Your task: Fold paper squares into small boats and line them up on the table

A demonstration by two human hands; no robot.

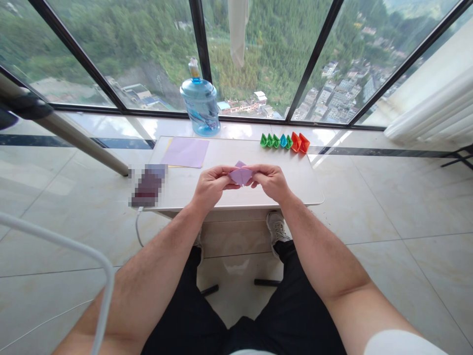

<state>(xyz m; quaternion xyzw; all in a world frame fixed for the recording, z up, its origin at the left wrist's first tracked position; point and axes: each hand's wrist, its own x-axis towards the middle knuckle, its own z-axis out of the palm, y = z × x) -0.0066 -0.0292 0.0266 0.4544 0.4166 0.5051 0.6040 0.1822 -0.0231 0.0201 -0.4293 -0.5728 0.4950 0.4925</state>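
Observation:
Between my two hands is a small folded piece of purple paper [241, 176], held up above the near middle of the white table [185, 190]. Its left corner is pinched between the thumb and fingers of my left hand [212, 183]. My right hand [271, 181] pinches the right corner in the same way. A pointed flap stands up at the top of the fold, and the lower part comes to a point. My fingers cover both side corners.
Flat purple sheets [186, 152] lie at the table's back left. A row of green, blue and orange folded paper boats [284, 141] stands back right. A blurred-out device [148, 185] with a cable sits at the left edge. Behind the table stands a blue water jug [200, 106].

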